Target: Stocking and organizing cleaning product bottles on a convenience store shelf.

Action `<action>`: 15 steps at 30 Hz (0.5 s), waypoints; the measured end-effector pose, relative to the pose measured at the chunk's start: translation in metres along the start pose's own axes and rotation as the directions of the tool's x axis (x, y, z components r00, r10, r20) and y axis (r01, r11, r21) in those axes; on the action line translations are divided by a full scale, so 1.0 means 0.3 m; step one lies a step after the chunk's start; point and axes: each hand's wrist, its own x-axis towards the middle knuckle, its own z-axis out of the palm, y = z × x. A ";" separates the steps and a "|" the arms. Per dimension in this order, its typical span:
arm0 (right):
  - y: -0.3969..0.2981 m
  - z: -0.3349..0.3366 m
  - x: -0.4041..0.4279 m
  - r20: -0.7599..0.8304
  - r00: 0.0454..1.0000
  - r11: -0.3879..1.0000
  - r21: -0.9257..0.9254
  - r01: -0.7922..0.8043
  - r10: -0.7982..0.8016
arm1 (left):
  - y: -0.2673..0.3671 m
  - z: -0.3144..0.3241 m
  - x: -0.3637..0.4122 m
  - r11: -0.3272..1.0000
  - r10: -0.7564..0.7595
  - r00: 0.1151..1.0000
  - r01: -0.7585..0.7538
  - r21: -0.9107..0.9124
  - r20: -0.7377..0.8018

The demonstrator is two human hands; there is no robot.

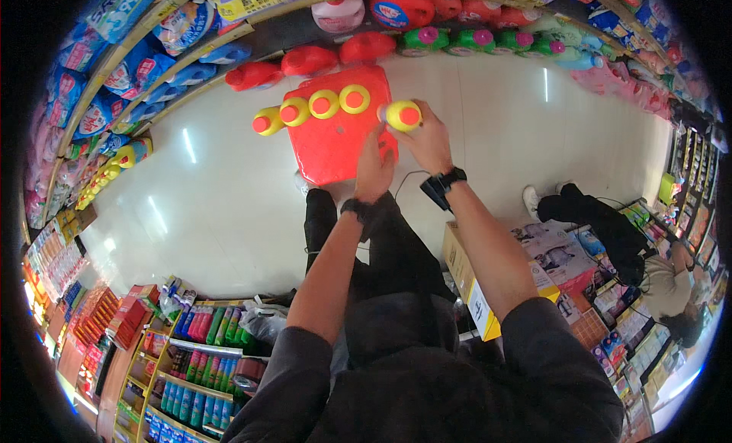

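A yellow bottle with an orange-red cap is gripped by my right hand, just past the right edge of a red plastic stool. My left hand is over the stool's right part, its fingers pointing up towards that bottle; whether they touch anything is not clear. Several similar yellow bottles stand in a slanting row along the stool's far part. The leftmost bottle is at or beyond the stool's left edge; what it rests on is hidden.
Red jugs and green bottles with pink caps line the shelf bottom beyond the stool. A cardboard box stands by my right leg. Another person is at the right, beside low displays. Stocked shelves are at the lower left.
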 end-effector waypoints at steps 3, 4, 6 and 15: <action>-0.093 -0.069 -0.095 -0.030 1.000 0.999 0.048 0.003 -0.002 | 0.082 -0.060 -0.094 0.999 0.034 0.999 -0.034 0.032 0.011; -0.144 -0.099 -0.130 -0.023 1.000 0.995 0.099 -0.009 0.011 | 0.114 -0.086 -0.133 0.997 0.045 0.999 -0.046 0.060 0.012; -0.218 -0.160 -0.200 -0.030 1.000 0.990 0.141 0.000 0.004 | 0.181 -0.128 -0.201 1.000 0.004 1.000 -0.004 0.014 0.016; -0.678 -0.214 -0.442 0.098 0.981 0.936 0.329 0.128 -0.169 | 0.473 -0.437 -0.536 0.993 0.097 0.995 -0.098 0.064 0.017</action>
